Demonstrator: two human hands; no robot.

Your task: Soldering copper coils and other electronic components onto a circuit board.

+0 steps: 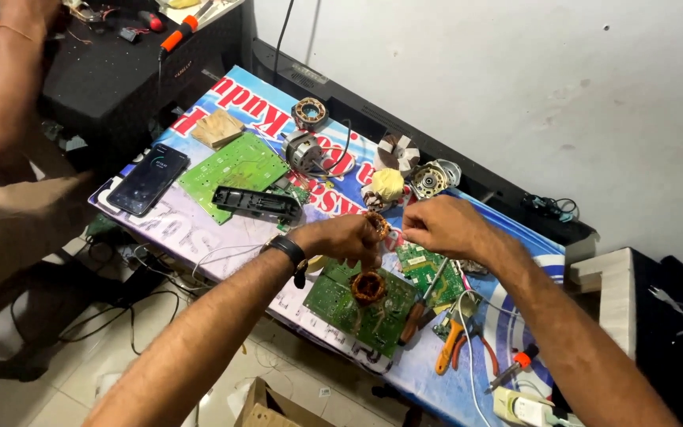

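Over a cluttered workbench (199, 225), left hand (341, 239) pinches a small copper coil (378, 224), right hand (444, 228) fingers closed just beside it.

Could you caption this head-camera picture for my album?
Two hands, left hand and right hand, pinch a copper coil above green circuit boards.

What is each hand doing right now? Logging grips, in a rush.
Left hand: closed on a small copper-wound ring coil.
Right hand: fingers pinched by that coil; hold cannot be told.
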